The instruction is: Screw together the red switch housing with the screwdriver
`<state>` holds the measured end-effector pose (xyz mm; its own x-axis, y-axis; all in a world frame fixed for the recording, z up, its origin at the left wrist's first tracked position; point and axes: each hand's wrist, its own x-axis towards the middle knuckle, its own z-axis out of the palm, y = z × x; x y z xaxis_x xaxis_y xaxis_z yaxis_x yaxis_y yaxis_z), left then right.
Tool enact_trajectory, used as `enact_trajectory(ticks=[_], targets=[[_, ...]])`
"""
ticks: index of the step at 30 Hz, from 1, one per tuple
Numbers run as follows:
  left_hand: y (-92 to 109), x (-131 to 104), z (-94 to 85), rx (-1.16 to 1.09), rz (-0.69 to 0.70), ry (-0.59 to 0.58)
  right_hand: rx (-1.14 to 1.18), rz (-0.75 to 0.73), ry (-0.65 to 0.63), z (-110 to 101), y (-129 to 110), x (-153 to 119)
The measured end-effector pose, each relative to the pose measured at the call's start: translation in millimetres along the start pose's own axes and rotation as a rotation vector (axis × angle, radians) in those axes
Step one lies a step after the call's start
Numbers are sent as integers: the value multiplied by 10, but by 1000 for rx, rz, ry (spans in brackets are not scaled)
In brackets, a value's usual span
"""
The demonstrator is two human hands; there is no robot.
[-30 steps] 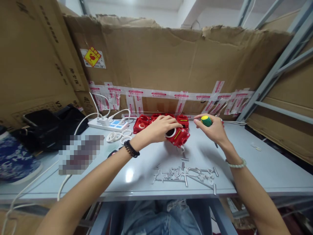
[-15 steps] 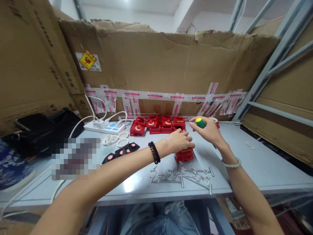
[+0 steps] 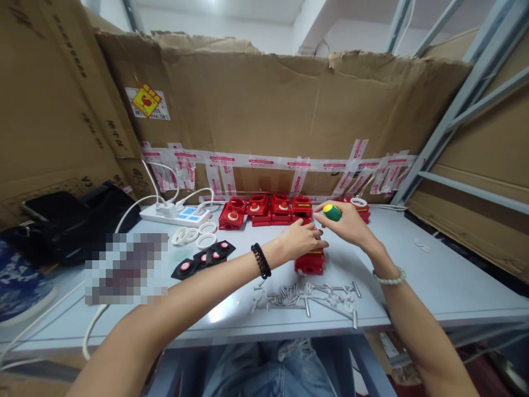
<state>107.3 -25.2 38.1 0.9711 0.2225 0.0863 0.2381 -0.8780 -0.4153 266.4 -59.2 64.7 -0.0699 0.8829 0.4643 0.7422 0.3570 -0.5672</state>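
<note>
My left hand [image 3: 303,239] lies over the top of a red plastic housing [image 3: 309,263], its fingers curled round the upper part and hiding much of it. To the right, my right hand [image 3: 349,221] is closed round a screwdriver [image 3: 332,212] with a green handle and yellow end; its shaft is hidden from view. The handle sits just above and right of my left fingertips. In front of the housing lie several loose screws [image 3: 289,295] and metal T-shaped rods [image 3: 354,318], among small white pieces.
Behind my hands stands a row of red housings [image 3: 232,214], with another one [image 3: 361,209] at the right. White rings [image 3: 206,241], black plates with red-and-white discs [image 3: 185,266] and a power strip [image 3: 176,214] are on the left. A cardboard wall [image 3: 264,105] closes off the back.
My right hand has moved slightly left with the screwdriver, nearer my left hand. The red housing under my left hand has shifted a little.
</note>
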Motion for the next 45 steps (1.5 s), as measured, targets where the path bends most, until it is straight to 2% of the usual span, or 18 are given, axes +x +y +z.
enact_trajectory(ticks=[3, 7, 10, 14, 20, 29, 39, 45], targets=[[-58, -152, -36, -33, -55, 68, -37, -12, -13, -27, -3, -40], [-129, -522, -63, -178, -187, 173, -166, -60, -34, -60, -76, -253], [-99, -812, -9, -305, -300, 198, -215, -164, -220, -36, -128, -460], [1, -1030, 150, -430, -296, 265, -329, -183, -285, 66, -171, -588], [-21, -1118, 308, -472, -348, 319, -522, -275, -373, 250, -266, -488], [-88, -1173, 325, -441, -398, 303, -684, -279, -406, 388, -246, -454], [-99, -1177, 343, -462, -390, 293, -749, -253, -389, 376, -178, -458], [-91, -1183, 341, -471, -390, 280, -753, -240, -377, 250, 3, -427]])
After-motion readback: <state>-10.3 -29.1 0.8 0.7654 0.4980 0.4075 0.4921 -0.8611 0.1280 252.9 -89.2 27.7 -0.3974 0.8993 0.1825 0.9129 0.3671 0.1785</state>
